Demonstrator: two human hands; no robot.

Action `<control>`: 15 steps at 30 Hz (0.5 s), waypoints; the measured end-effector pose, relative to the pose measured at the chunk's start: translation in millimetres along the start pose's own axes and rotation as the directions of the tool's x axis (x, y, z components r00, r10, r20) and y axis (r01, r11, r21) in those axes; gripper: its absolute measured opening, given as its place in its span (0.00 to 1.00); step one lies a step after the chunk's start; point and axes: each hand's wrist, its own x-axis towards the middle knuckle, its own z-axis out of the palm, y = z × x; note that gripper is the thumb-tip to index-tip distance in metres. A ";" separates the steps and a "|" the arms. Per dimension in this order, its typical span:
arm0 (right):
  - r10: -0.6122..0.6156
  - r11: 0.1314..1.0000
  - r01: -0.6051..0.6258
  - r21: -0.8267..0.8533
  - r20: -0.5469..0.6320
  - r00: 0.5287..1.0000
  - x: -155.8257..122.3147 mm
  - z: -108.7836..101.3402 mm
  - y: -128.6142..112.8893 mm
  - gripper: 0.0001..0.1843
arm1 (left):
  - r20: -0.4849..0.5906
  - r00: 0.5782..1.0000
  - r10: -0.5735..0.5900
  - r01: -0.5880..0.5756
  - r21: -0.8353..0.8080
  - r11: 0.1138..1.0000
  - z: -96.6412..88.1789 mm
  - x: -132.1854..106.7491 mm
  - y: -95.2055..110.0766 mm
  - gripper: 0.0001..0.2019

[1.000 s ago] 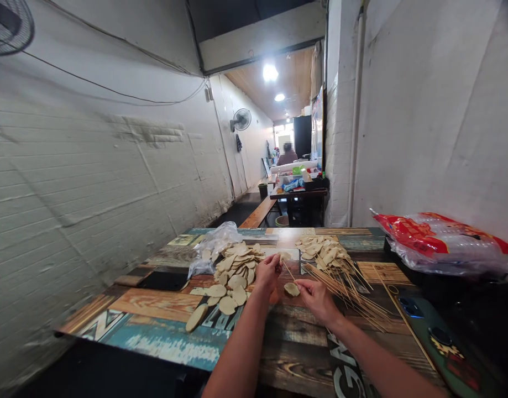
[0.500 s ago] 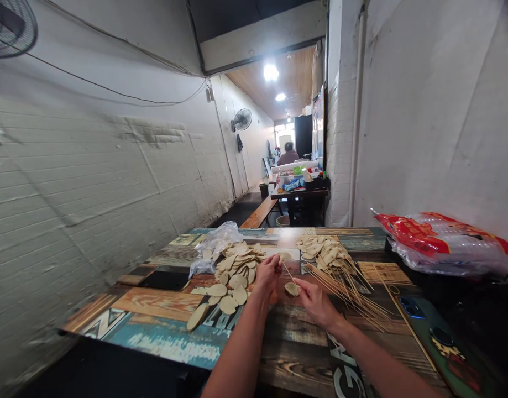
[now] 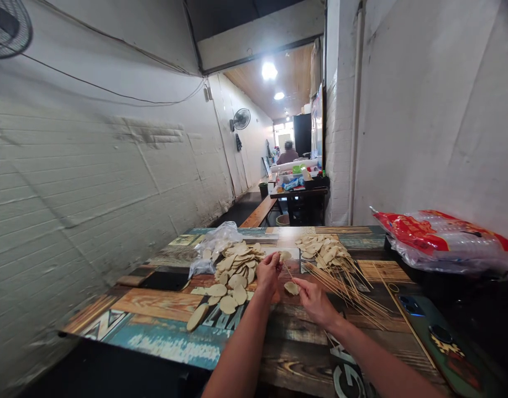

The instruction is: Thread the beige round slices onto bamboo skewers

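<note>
My left hand [image 3: 269,270] pinches a thin beige oval slice [image 3: 286,255] near the middle of the table. A thin wooden skewer [image 3: 288,270] runs from that slice down to my right hand [image 3: 315,298], whose fingers are closed on it. Whether the skewer's tip has pierced the slice is too small to tell. Just left of my right fingertips, a single slice [image 3: 291,288] lies on the table. A large heap of loose slices [image 3: 237,262] spreads left of my left hand. Beyond my right hand is a pile of slices with skewers in them [image 3: 326,251].
Loose skewers [image 3: 353,296] lie right of my right hand. A clear plastic bag [image 3: 220,237] and a black flat object [image 3: 165,280] are on the left. On the right are a phone [image 3: 440,337] and a red-and-clear plastic package [image 3: 444,237]. A person [image 3: 288,155] sits far back.
Both hands keep almost the same pose and grip on the slice and skewer. The view has shifted very slightly.
</note>
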 end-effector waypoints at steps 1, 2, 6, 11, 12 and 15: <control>-0.001 1.000 0.001 -0.002 -0.001 1.000 -0.3 0.1 -0.5 0.24 | 0.004 1.000 -0.006 0.006 -0.010 1.000 0.4 -0.5 0.1 0.11; -0.001 1.000 0.001 -0.003 -0.005 1.000 -0.6 0.3 -0.8 0.24 | 0.013 1.000 -0.015 0.015 -0.024 1.000 0.6 -1.0 0.3 0.12; -0.008 1.000 0.008 -0.002 -0.045 0.999 -0.7 1.1 0.1 0.22 | 0.062 0.995 -0.083 0.090 -0.106 0.990 -0.1 -1.5 1.5 0.18; 0.017 0.998 -0.021 -0.060 -0.061 0.998 0.8 -0.9 2.0 0.19 | 0.122 0.989 -0.088 0.095 -0.055 0.994 -0.1 -3.2 1.4 0.20; 0.020 0.997 -0.025 -0.073 -0.069 0.997 1.3 -1.5 2.5 0.19 | 0.127 0.989 -0.079 0.084 -0.037 0.996 1.0 -4.4 0.7 0.20; 0.033 0.994 -0.042 -0.096 -0.096 0.995 3.2 -2.5 4.7 0.19 | 0.124 0.989 -0.077 0.079 -0.012 0.997 6.8 -9.7 -2.9 0.21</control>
